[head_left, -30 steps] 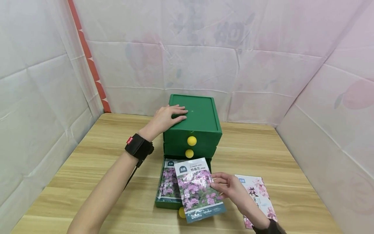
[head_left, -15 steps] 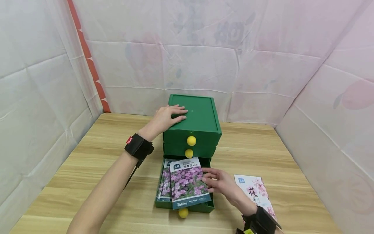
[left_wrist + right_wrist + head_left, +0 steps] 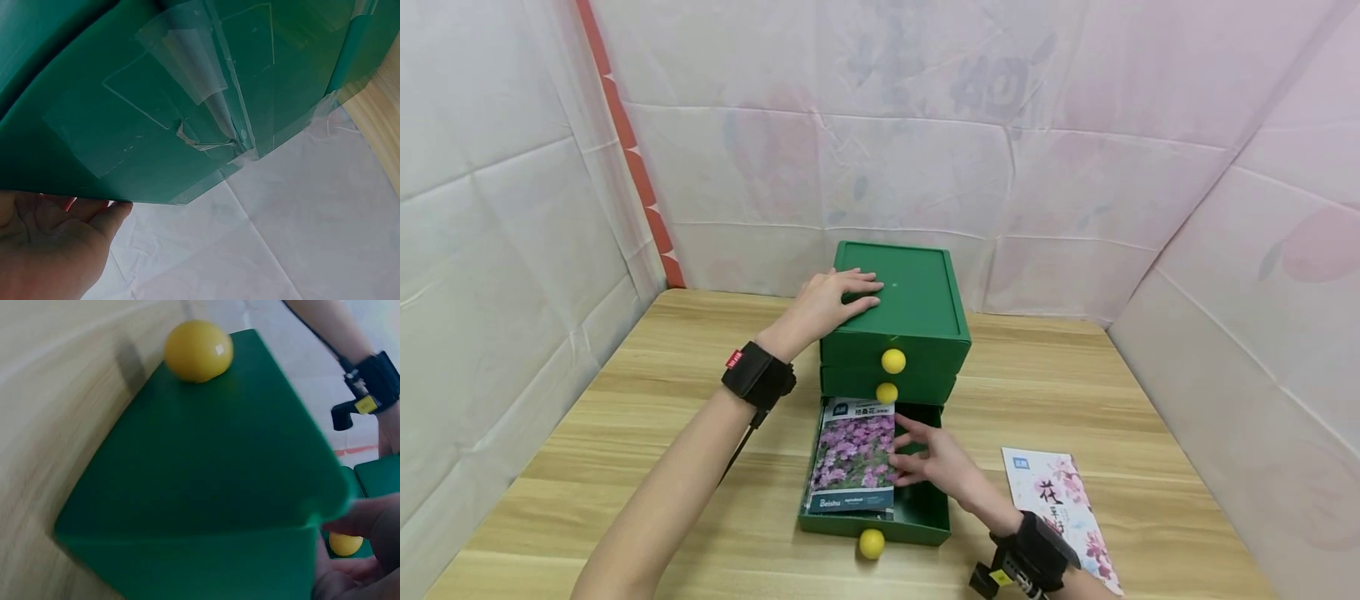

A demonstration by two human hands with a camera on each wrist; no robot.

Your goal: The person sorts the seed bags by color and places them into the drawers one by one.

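A person's left hand lies flat, fingers straight, on top of a green drawer chest. The right hand, fingers extended, presses a flower seed packet into the chest's pulled-out bottom drawer; another packet lies on the table right of the chest.

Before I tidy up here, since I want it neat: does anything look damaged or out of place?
Yes: clear tape on the green drawer box is peeling and crumpled, seen from the left wrist. One seed packet lies loose on the table, outside the open bottom drawer.
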